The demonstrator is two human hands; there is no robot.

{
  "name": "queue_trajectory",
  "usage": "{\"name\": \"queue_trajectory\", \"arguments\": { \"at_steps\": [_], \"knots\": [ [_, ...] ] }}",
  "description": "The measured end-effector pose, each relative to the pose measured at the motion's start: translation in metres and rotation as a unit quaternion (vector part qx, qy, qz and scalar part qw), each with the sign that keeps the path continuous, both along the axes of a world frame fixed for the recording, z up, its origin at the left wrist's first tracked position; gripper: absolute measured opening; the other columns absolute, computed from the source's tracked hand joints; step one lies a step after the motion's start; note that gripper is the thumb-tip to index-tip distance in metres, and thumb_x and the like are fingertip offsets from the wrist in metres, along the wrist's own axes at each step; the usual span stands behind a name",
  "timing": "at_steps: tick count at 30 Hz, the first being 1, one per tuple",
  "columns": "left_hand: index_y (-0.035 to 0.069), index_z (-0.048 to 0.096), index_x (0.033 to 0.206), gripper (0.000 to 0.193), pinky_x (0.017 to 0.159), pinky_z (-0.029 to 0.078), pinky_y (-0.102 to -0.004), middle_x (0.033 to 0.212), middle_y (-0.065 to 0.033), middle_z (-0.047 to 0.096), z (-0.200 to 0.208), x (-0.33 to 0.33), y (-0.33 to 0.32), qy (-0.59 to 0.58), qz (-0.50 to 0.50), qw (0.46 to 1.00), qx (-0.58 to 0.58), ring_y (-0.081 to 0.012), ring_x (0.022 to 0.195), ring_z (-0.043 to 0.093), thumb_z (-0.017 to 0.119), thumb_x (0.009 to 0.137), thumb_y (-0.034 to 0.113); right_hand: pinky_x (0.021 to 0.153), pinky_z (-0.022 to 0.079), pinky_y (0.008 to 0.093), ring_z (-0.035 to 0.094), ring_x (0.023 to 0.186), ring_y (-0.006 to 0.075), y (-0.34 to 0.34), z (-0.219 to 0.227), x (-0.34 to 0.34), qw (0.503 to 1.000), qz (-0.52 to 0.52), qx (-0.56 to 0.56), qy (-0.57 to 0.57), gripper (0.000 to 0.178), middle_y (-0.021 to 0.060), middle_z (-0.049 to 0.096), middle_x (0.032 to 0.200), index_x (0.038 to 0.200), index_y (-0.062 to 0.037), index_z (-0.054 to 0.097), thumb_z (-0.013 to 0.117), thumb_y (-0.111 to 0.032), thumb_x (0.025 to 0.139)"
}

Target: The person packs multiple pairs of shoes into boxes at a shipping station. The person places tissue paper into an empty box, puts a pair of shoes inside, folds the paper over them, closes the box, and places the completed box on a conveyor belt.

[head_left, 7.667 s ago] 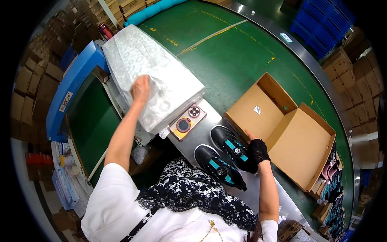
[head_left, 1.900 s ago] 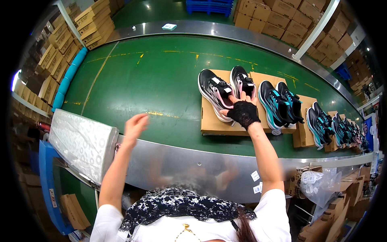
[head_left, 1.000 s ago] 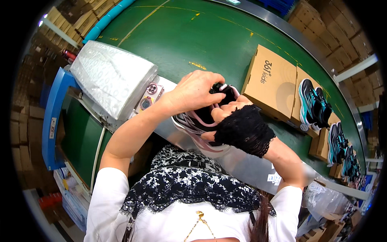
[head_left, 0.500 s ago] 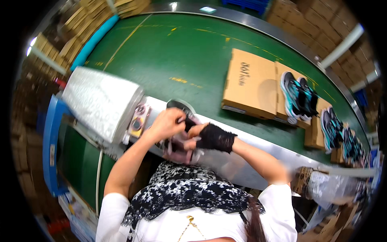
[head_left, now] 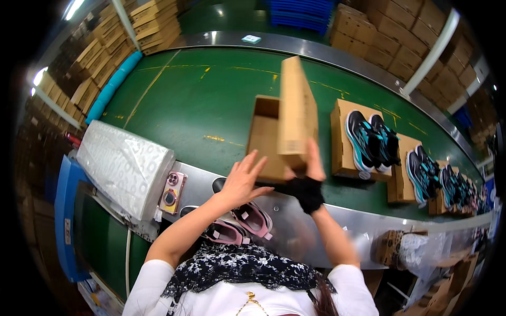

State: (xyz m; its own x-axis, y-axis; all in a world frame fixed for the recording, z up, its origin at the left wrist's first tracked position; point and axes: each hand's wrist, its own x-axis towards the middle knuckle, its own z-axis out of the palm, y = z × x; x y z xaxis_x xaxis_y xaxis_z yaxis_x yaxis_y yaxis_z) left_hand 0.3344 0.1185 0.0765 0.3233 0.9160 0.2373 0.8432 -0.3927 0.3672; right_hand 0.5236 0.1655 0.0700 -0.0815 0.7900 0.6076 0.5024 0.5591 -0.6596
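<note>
A brown cardboard shoebox [head_left: 262, 131] stands on the green belt in front of me, its inside showing. My right hand [head_left: 309, 179], in a black fingerless glove, grips the near end of the box's lid [head_left: 298, 108], which is tilted up on edge along the box's right side. At the box's near left corner, my left hand [head_left: 242, 181] has its fingers spread and holds nothing; whether it touches the cardboard I cannot tell. Below that hand, a pair of black shoes with pink insides [head_left: 252, 218] rests on the metal ledge, partly covered by my left forearm.
To the right, black and teal sneakers [head_left: 363, 139] sit in pairs on closed shoeboxes [head_left: 341, 118]. A phone in a pink case [head_left: 173, 193] lies beside a stack of patterned white paper [head_left: 124, 168]. At the lower right is clear plastic [head_left: 419, 250]. Stacked cartons [head_left: 369, 39] stand beyond the belt.
Both hands have left the shoes and reached forward to the box. My right hand has raised the lid. The shoes now lie on the ledge, and the view has shifted.
</note>
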Motion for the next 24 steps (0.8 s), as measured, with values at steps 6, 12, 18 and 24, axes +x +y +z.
{"name": "queue_trajectory", "arguments": {
  "at_steps": [6,12,18,24],
  "knots": [
    [0.012,0.064,0.096,0.041,0.082,0.037,-0.0403,0.098,-0.0154,0.058,-0.061,-0.054,0.031,0.09,0.071,0.961,-0.251,-0.0312,0.094,0.052,0.057,0.075,0.046,0.068,0.048,0.0287,0.057,0.082,0.0153,-0.048,-0.027,0.1,0.816,-0.123,-0.234,0.515,0.04,0.0039,0.058,0.094,0.113,-0.0081,0.045,0.06,-0.015,0.077],
    [0.007,0.064,0.09,0.028,0.077,0.04,-0.0385,0.087,-0.0136,0.06,-0.068,-0.105,0.008,-0.022,0.063,0.995,-0.071,-0.0305,0.083,0.055,0.061,0.076,0.032,0.082,0.04,0.0361,0.053,0.09,0.0312,-0.155,-0.158,0.193,0.841,-0.394,-0.262,-0.262,0.047,0.0194,0.049,0.106,0.116,0.0006,0.046,0.059,-0.023,0.077],
    [0.001,0.058,0.097,0.022,0.083,0.043,-0.0345,0.096,-0.0161,0.058,-0.064,-0.162,-0.019,-0.168,0.225,0.952,0.119,-0.0304,0.091,0.055,0.058,0.079,0.014,0.076,0.042,0.0367,0.051,0.08,0.0288,-0.175,-0.183,0.185,0.865,-0.405,-0.241,-0.173,0.024,0.0129,0.042,0.104,0.1,0.001,0.047,0.052,-0.013,0.081],
    [-0.003,0.056,0.097,0.022,0.08,0.041,-0.0361,0.092,-0.018,0.055,-0.113,-0.34,-0.103,-0.097,0.491,0.843,0.197,-0.0309,0.087,0.052,0.047,0.079,0.005,0.067,0.042,0.0379,0.052,0.073,0.0299,-0.159,-0.158,0.153,0.896,-0.359,-0.261,-0.004,0.01,0.014,0.048,0.089,0.085,-0.001,0.049,0.048,-0.011,0.083]
  ]
}}
